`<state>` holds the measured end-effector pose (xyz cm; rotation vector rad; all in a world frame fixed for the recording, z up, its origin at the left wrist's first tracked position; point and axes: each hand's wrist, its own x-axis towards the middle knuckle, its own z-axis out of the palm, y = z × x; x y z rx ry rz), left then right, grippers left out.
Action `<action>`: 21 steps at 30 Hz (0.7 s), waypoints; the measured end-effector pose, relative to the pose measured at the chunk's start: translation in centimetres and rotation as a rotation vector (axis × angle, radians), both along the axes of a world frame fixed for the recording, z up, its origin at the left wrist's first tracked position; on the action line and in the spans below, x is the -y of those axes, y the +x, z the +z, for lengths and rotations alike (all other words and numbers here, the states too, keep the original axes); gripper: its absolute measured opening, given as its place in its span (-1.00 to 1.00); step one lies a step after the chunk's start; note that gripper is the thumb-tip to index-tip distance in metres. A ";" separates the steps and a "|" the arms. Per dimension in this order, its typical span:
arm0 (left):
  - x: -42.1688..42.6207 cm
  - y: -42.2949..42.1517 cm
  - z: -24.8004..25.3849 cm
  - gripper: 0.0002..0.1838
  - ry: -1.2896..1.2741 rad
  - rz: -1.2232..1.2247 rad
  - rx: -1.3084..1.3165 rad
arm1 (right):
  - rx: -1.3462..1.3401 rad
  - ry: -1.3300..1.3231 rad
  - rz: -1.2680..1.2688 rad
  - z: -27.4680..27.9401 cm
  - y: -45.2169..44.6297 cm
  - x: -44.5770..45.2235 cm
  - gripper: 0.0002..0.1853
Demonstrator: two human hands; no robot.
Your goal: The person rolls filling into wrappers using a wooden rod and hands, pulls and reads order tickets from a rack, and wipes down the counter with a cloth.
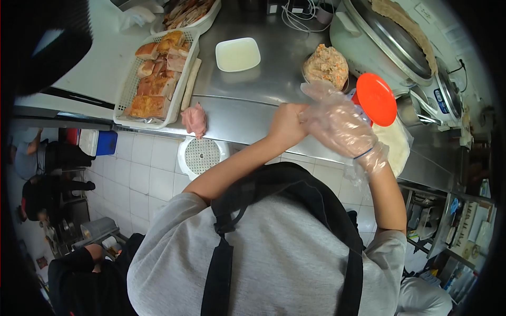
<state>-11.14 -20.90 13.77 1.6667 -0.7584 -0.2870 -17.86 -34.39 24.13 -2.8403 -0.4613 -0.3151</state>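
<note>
- The plastic glove (373,164) is seen as clear, thin and shiny, loosely wrinkled, with its flared cuff gathered by a narrow blue band (363,152) near the wrist.
- The glove is worn on the right hand (337,118), and is placed on the person's side of the orange-flecked mixture (326,64); the near edge of the mixture is overlapped in view by the glove's loose tips, but whether it is touched cannot be told.
- The right hand is held partly open, back upward, with nothing seen gripped in it.
- The left hand (287,126) is bare and closed, its fingers curled in beside the gloved hand; the glove's side seems to be met there, but whether film is pinched cannot be told.
- The glove's long axis is slanted, from the cuff, nearer the person and to the right, up to the fingers, which are pointed away and leftward, toward the mixture.
- To the right of the mixture and slightly nearer, a red disc (376,100) is seen; well to its left, a white dish (237,55) is set on the metal surface (247,87).
</note>
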 end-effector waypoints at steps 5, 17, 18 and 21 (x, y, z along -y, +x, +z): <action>0.1 0.4 2.5 -0.80 -0.065 -0.100 0.012 | -0.045 0.315 -0.091 2.5 0.3 -0.3 -0.83; 0.1 0.3 1.8 -0.65 -0.114 -0.160 0.113 | -0.106 0.333 0.172 0.5 -0.2 1.3 -0.77; 0.1 0.2 1.9 -0.66 -0.148 -0.152 0.117 | -0.118 0.299 0.175 0.5 -0.4 1.2 -0.75; 0.8 0.5 1.3 -0.67 -0.302 -0.121 0.151 | -0.129 0.245 0.204 0.4 -0.8 1.5 -0.71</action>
